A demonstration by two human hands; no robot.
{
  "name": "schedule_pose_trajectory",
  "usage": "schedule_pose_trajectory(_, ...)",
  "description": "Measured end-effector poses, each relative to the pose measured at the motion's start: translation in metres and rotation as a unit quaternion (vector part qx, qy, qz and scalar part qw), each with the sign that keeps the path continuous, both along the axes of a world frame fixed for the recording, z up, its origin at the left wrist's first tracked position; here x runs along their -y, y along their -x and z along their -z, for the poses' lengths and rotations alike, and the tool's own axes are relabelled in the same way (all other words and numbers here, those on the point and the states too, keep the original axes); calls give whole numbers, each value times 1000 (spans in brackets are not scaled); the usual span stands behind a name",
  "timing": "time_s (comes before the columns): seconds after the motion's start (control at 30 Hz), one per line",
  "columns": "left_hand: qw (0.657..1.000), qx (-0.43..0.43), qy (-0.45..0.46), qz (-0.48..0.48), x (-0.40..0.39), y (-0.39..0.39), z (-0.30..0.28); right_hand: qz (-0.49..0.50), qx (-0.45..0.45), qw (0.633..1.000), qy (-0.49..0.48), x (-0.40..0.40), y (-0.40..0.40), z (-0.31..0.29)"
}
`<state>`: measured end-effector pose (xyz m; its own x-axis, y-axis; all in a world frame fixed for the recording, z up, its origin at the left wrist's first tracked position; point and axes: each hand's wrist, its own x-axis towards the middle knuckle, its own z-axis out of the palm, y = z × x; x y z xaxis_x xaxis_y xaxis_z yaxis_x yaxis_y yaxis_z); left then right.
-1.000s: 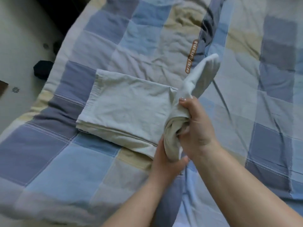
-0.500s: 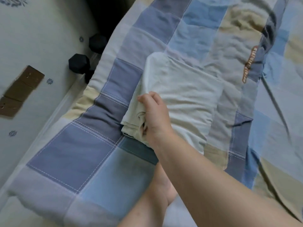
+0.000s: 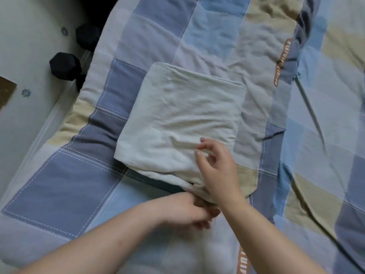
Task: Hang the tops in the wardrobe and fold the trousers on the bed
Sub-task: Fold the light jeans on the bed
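One pair of pale, off-white trousers (image 3: 181, 123) is seen folded into a thick, roughly square bundle, laid flat on the checked quilt (image 3: 59, 184) near the left edge of the bed. The cloth is wrinkled but the layers are stacked squarely, so the fold is judged to be all but finished. The near right corner of the bundle is being attended to, probably so that a loose edge can be tucked under and the stack kept from springing apart. The right hand (image 3: 219, 171) is held over that corner with its fingers loosely spread and slightly bent; nothing is gripped by it. The left hand (image 3: 189, 210) is placed just below the same corner, its fingers curled toward the hem, though whether cloth is pinched there cannot be told, since the fingertips are hidden. Beyond the bed edge, two dark dumbbells (image 3: 65, 66) are seen lying on the pale floor (image 3: 23, 46).
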<state>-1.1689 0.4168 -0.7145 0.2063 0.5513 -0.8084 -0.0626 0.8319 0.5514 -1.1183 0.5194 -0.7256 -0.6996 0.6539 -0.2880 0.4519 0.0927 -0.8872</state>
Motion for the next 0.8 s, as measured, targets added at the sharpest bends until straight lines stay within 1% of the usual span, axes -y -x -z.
schedule_pose_trajectory(0.07,999,-30,-17,15,-15,14,-9,64,41,997,-5,-17,-34,8)
schedule_pose_trajectory(0.1,999,-38,-14,33,-26,19,-13,85,61,994,17,-21,-47,11)
schedule_pose_trajectory(0.17,999,-1,-6,53,-55,29,-24,109,88,985,105,-26,-65,17)
schedule_pose_trajectory(0.2,998,3,-8,56,-69,34,-29,109,102,978,148,-26,-70,21)
schedule_pose_trajectory(0.23,998,-12,-22,55,-85,39,-34,103,116,971,182,-26,-73,24)
schedule_pose_trajectory(0.27,997,-42,-55,41,-101,43,-36,95,127,965,208,-25,-76,29)
schedule_pose_trajectory(0.3,990,-95,-103,19,-119,48,-35,88,136,960,227,-24,-78,33)
schedule_pose_trajectory(0.33,973,-171,-154,-4,-136,55,-32,81,142,957,240,-22,-78,36)
schedule_pose_trajectory(0.37,941,-272,-201,-14,-152,62,-29,83,139,954,254,-21,-78,38)
schedule_pose_trajectory(0.4,895,-380,-234,-6,-167,71,-24,95,127,949,271,-20,-75,40)
schedule_pose_trajectory(0.43,845,-475,-246,13,-178,80,-17,109,113,944,291,-19,-71,40)
schedule_pose_trajectory(0.47,807,-540,-239,30,-188,87,-9,117,102,941,302,-19,-67,41)
schedule_pose_trajectory(0.5,785,-579,-216,40,-196,94,-1,115,100,943,297,-20,-64,44)
schedule_pose_trajectory(0.53,777,-602,-178,46,-201,98,7,104,113,948,279,-22,-62,46)
schedule_pose_trajectory(0.6,775,-623,-100,36,-204,107,21,79,137,955,251,-24,-58,47)
schedule_pose_trajectory(0.63,776,-625,-82,23,-206,109,25,82,131,956,250,-25,-59,48)
schedule_pose_trajectory(0.73,772,-626,-98,-56,-216,113,29,113,91,959,245,-23,-72,53)
schedule_pose_trajectory(0.8,782,-607,-122,-69,-222,112,34,154,69,951,258,-19,-82,56)
